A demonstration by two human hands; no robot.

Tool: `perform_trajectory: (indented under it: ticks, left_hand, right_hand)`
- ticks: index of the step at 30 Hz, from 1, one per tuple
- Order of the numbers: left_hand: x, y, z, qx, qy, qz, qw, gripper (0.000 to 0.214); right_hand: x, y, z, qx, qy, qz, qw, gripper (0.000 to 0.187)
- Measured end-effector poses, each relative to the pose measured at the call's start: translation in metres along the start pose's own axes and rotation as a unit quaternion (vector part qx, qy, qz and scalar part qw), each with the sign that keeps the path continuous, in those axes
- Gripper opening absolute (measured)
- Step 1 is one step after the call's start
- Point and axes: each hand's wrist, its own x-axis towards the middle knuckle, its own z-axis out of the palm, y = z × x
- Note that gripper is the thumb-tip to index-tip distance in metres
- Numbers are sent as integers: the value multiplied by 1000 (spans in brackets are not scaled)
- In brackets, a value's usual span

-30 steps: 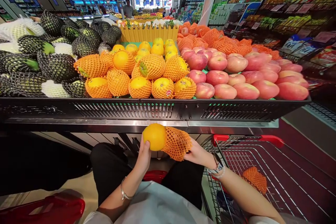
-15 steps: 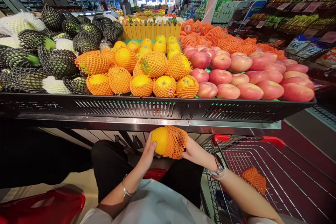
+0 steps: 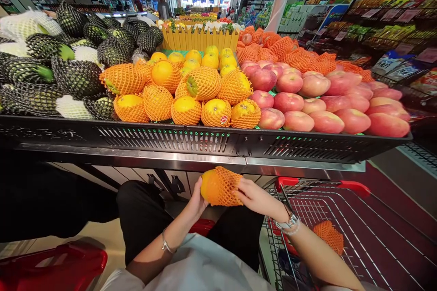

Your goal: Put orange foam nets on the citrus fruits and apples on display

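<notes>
Your left hand [image 3: 197, 201] holds the yellow fruit [image 3: 206, 187] by its bare end, while your right hand [image 3: 255, 194] grips the orange foam net [image 3: 226, 186] around its other end. Beyond this grip is the black fruit tray [image 3: 239, 144]; to its right, the shopping cart [image 3: 355, 187].

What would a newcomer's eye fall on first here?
Probably the orange fruit heaped across the centre, flanked by green fruit in dark nets on the left and red apples on the right. Below, the left hand holds a yellow-orange fruit, and the right hand grips the orange net partly over it. At lower right, a wire cart with red corner pieces stands out.
</notes>
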Motion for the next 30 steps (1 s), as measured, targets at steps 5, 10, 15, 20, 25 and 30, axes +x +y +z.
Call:
perform_trajectory:
  ticks: [5, 10, 15, 20, 25, 30]
  left_hand:
    - [5, -11, -7, 1, -61, 5, 998, 47]
    - [2, -6, -1, 50, -123, -47, 990, 65]
    - [2, 2, 5, 69, -150, -78, 983, 78]
    - [6, 1, 1, 100, -161, -57, 980, 77]
    - [4, -2, 2, 107, -158, -56, 980, 70]
    - [-2, -6, 10, 47, -141, -40, 988, 68]
  right_hand:
    - [-9, 5, -6, -35, 67, -12, 997, 38]
    - [-9, 0, -14, -63, 112, -114, 985, 23]
    - [-1, -4, -22, -73, -8, -41, 996, 46]
    - [1, -3, -18, -55, -53, -5, 997, 51]
    - [0, -4, -13, 0, -49, -36, 998, 37]
    - [2, -11, -1, -12, 1, -45, 999, 32]
